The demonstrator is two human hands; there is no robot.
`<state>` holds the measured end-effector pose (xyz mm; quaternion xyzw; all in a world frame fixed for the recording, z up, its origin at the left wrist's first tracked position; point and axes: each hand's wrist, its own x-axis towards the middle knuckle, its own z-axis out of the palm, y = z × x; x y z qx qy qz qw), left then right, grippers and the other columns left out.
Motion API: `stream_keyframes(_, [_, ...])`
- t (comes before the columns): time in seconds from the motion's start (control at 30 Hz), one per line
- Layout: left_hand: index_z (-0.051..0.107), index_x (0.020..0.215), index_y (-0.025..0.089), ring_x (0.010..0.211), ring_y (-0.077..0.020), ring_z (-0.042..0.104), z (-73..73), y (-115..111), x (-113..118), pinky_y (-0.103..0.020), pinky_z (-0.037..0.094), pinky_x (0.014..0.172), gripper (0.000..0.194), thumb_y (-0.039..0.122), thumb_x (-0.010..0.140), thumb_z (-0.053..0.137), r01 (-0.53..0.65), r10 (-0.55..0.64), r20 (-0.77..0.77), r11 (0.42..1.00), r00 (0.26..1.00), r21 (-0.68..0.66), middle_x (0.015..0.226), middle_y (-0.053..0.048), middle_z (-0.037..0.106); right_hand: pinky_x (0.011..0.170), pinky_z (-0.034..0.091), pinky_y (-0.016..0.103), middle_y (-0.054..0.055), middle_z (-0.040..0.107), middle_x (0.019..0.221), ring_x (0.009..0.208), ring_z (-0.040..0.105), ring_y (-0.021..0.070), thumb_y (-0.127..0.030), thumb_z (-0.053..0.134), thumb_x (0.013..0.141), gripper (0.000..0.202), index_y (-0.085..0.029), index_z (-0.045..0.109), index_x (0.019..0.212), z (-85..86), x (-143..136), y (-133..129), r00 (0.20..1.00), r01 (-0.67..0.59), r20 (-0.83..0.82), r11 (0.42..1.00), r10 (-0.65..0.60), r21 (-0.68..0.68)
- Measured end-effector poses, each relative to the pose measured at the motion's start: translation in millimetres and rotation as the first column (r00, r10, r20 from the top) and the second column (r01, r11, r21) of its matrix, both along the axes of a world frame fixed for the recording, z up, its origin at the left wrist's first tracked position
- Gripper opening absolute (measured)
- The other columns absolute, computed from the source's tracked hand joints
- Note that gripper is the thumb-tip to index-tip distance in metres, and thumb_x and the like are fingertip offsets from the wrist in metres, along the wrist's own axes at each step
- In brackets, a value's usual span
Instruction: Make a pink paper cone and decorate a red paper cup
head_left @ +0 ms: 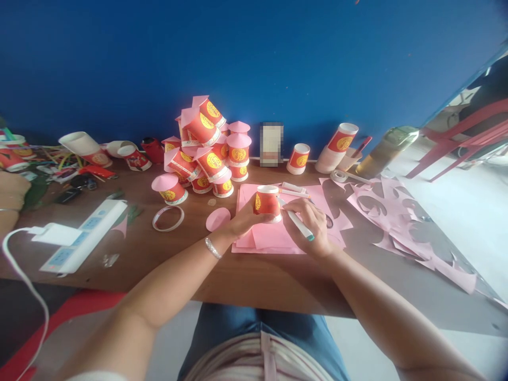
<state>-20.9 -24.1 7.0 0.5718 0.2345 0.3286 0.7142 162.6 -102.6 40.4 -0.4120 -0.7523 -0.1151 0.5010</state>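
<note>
My left hand [248, 219] is closed around a red paper cup [266, 202] with a yellow emblem, its narrower white end facing up. In my right hand [311, 225] is a slim white pen-shaped tool [299, 225] with a teal end. Its tip reaches the right side of the cup; whether it touches I cannot tell. Beneath both hands lie pink paper sheets [273, 238]. Slim white and orange pens [294, 191] rest on the sheets behind the cup. A pink paper disc [218, 219] sits left of my left hand.
Left of centre, red cups with pink cone tops [202, 127] are piled up. Pink paper offcuts [397, 217] spread on the right near a bottle [387, 151] and tape roll [338, 176]. A power strip [85, 238], a tape ring [168, 218] and another person's arm [11, 196] are left.
</note>
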Motion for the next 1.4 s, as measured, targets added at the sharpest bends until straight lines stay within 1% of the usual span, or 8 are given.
stream_keyframes(0.1, [0.055, 0.141, 0.030, 0.124, -0.0296, 0.056, 1.7, -1.0, -0.3, -0.044, 0.046, 0.103, 0.073, 0.034, 0.075, 0.087, 0.002, -0.002, -0.003, 1.000, 1.000, 0.002, 0.125, -0.006, 0.065, 0.063, 0.055, 0.031, 0.001, 0.071, 0.081, 0.069, 0.067, 0.0172, -0.010, 0.059, 0.094, 0.015, -0.024, 0.060, 0.099, -1.5, 0.3, 1.4, 1.000, 0.003, 0.007, 1.000, -0.003, 0.011])
stream_keyframes(0.33, [0.055, 0.140, 0.029, 0.119, -0.0289, 0.059, 3.7, -2.8, 0.1, -0.044, 0.048, 0.101, 0.073, 0.033, 0.075, 0.087, -0.008, 0.008, -0.002, 1.000, 1.000, 0.003, 0.122, -0.006, 0.066, 0.064, 0.054, 0.032, 0.001, 0.071, 0.083, 0.070, 0.067, 0.0173, -0.011, 0.059, 0.094, 0.015, -0.025, 0.061, 0.100, -3.7, 1.0, 3.2, 1.000, -0.012, 0.005, 1.000, 0.012, 0.007])
stream_keyframes(0.43, [0.052, 0.144, 0.030, 0.119, -0.0273, 0.059, 2.3, -2.7, 0.8, -0.042, 0.047, 0.101, 0.075, 0.030, 0.077, 0.086, 0.004, -0.004, 0.023, 1.000, 1.000, 0.009, 0.121, -0.006, 0.066, 0.066, 0.054, 0.031, 0.002, 0.071, 0.084, 0.072, 0.067, 0.0175, -0.010, 0.060, 0.094, 0.015, -0.024, 0.061, 0.100, -0.3, 0.1, 0.2, 0.999, -0.032, 0.003, 0.999, 0.032, -0.026])
stream_keyframes(0.63, [0.057, 0.134, 0.024, 0.109, -0.0249, 0.061, -0.4, -0.6, 2.3, -0.041, 0.048, 0.096, 0.065, 0.032, 0.077, 0.087, 0.000, 0.000, 0.011, 1.000, 1.000, 0.018, 0.111, -0.006, 0.066, 0.067, 0.052, 0.032, 0.003, 0.072, 0.085, 0.073, 0.068, 0.0182, -0.009, 0.057, 0.094, 0.016, -0.023, 0.062, 0.100, 9.2, -2.3, -7.6, 0.995, -0.082, 0.055, 0.991, 0.089, -0.105])
stream_keyframes(0.83, [0.055, 0.135, 0.023, 0.115, -0.0273, 0.060, -1.6, -0.5, 2.2, -0.043, 0.049, 0.098, 0.073, 0.036, 0.073, 0.091, -0.043, 0.043, -0.016, 0.999, 0.999, 0.009, 0.120, -0.008, 0.064, 0.066, 0.051, 0.031, 0.003, 0.071, 0.084, 0.072, 0.067, 0.0176, -0.007, 0.055, 0.096, 0.016, -0.022, 0.060, 0.100, 6.0, -5.9, -7.5, 0.990, -0.122, 0.059, 0.988, 0.128, -0.097])
stream_keyframes(1.07, [0.055, 0.134, 0.023, 0.124, -0.0323, 0.059, -3.2, -0.5, 2.2, -0.045, 0.050, 0.099, 0.074, 0.038, 0.071, 0.092, -0.069, 0.069, -0.033, 0.997, 0.997, 0.028, 0.130, -0.012, 0.064, 0.064, 0.051, 0.030, 0.002, 0.070, 0.081, 0.069, 0.066, 0.0165, -0.008, 0.055, 0.096, 0.017, -0.023, 0.061, 0.102, -2.6, -10.5, -4.9, 0.989, -0.130, 0.064, 0.989, 0.135, -0.076])
stream_keyframes(1.23, [0.053, 0.135, 0.022, 0.128, -0.0318, 0.057, -6.0, 1.6, 2.4, -0.043, 0.049, 0.101, 0.072, 0.037, 0.074, 0.090, -0.062, 0.064, -0.033, 0.996, 0.997, 0.062, 0.133, -0.012, 0.062, 0.065, 0.050, 0.030, 0.003, 0.071, 0.083, 0.072, 0.066, 0.0169, -0.006, 0.056, 0.095, 0.019, -0.023, 0.061, 0.103, -2.2, -11.4, -5.5, 0.986, -0.148, 0.063, 0.984, 0.155, -0.099])
stream_keyframes(1.4, [0.052, 0.139, 0.022, 0.127, -0.0302, 0.056, -2.0, 0.2, 2.4, -0.042, 0.048, 0.103, 0.074, 0.035, 0.076, 0.089, -0.034, 0.034, -0.002, 0.997, 0.999, 0.062, 0.135, -0.012, 0.061, 0.064, 0.051, 0.030, 0.002, 0.071, 0.082, 0.069, 0.066, 0.0162, -0.007, 0.056, 0.095, 0.018, -0.023, 0.060, 0.101, 0.0, -11.1, -6.3, 0.988, -0.138, 0.059, 0.988, 0.142, -0.069])
